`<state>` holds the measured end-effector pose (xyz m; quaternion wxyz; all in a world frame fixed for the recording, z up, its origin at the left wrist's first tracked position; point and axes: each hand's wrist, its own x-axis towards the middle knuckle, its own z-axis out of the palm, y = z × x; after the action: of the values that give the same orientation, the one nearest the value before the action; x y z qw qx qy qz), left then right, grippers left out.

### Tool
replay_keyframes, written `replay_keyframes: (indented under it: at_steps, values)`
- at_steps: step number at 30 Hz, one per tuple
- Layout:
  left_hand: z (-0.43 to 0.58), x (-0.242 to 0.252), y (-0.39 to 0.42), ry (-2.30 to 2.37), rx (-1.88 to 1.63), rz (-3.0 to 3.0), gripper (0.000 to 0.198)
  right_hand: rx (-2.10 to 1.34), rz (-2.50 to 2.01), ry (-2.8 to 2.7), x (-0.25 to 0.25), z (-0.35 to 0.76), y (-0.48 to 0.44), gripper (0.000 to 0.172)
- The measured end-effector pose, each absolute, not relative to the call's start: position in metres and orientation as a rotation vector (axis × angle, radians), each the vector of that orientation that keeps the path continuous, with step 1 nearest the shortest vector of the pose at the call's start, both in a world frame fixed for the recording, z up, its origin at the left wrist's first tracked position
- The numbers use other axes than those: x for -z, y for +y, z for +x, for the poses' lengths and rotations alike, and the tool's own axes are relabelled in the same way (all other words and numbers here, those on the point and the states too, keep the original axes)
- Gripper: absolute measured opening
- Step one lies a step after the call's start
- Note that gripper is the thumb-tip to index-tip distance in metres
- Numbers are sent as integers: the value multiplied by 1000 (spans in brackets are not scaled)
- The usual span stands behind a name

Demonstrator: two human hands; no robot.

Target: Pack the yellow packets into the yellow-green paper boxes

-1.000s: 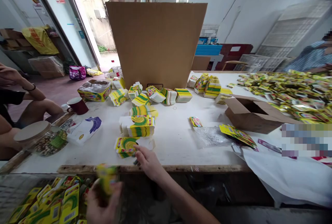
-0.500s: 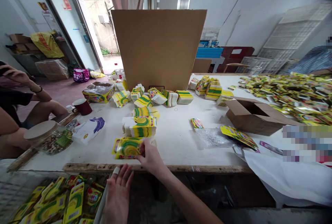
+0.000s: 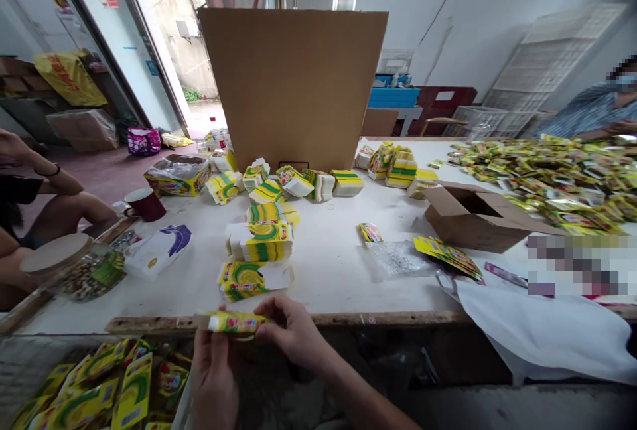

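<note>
Just over the table's front edge, a small yellow and green printed carton (image 3: 241, 323) is held between both hands, its narrow side towards me and a white end at the left. My left hand (image 3: 216, 363) grips its left end from below, with part of the fingers hidden. At the right end, my right hand (image 3: 293, 329) pinches it between thumb and fingers. Beyond them a flat carton (image 3: 251, 281) with a white flap lies on the table. Behind that stands a row of stacked flat cartons (image 3: 261, 243).
At lower left a crate holds yellow packs (image 3: 99, 390). A lidded jar (image 3: 89, 271), tissue pack (image 3: 158, 249) and dark mug (image 3: 145, 204) stand on the left. An open brown box (image 3: 485, 217) and a heap of packs (image 3: 552, 178) lie right. A cardboard sheet (image 3: 293, 85) stands behind.
My right hand has brought the carton from the table towards me, past the front edge. My left hand, open before, now grips its left end. The view has shifted slightly.
</note>
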<state>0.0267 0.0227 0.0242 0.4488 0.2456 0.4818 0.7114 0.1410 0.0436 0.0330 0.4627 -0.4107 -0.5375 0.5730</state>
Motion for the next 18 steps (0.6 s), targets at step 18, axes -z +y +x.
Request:
replay_keyframes:
  at_steps: [18]
  values:
    - [14, -39, 27, 1521, -856, 1832, 64, -644, -1106, -1547, -49, 188, 34, 68]
